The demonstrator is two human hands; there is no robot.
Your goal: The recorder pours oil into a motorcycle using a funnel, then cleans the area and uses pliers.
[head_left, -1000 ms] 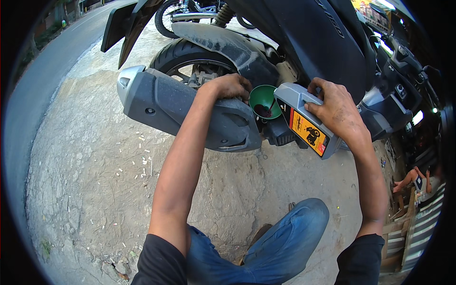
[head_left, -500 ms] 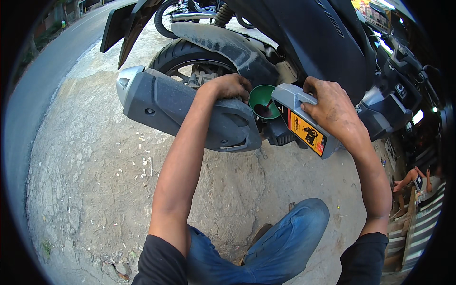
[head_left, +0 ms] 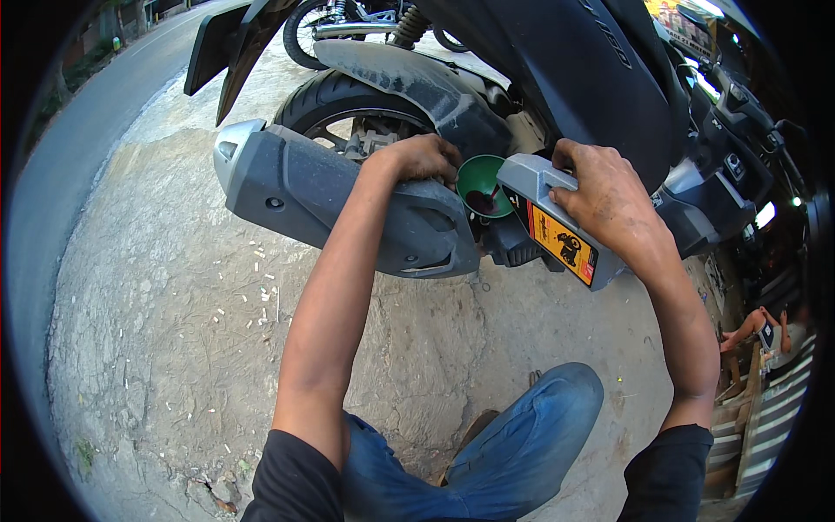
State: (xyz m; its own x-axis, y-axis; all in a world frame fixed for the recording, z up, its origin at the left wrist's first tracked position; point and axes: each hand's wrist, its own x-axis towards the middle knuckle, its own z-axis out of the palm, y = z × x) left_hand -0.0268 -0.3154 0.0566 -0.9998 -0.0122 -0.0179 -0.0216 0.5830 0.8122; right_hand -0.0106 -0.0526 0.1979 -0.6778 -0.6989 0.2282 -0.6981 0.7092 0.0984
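My right hand (head_left: 602, 196) grips a grey plastic bottle (head_left: 526, 174) with a yellow-and-black label, tipped toward a green funnel (head_left: 474, 172). A thin stream of dark red liquid runs from it into the funnel, where some pools at the bottom. My left hand (head_left: 428, 158) is curled at the funnel's left rim, its fingertips partly hidden, and seems to hold it. Around the funnel are the dark scooter body (head_left: 565, 78), the grey exhaust muffler (head_left: 330, 196) below my left hand and the rear wheel (head_left: 313, 104) behind it.
The road (head_left: 104, 96) runs along the left. Cracked concrete (head_left: 191, 348) with small pale scraps lies under the scooter. Another motorcycle (head_left: 339, 30) stands behind. At the far right a seated person (head_left: 774, 339) is near striped boards (head_left: 765, 418). My jeans-clad leg (head_left: 522, 435) is bent below.
My right hand and the bottle have shifted very slightly upward and to the left since a second ago. My left hand and the funnel look unchanged.
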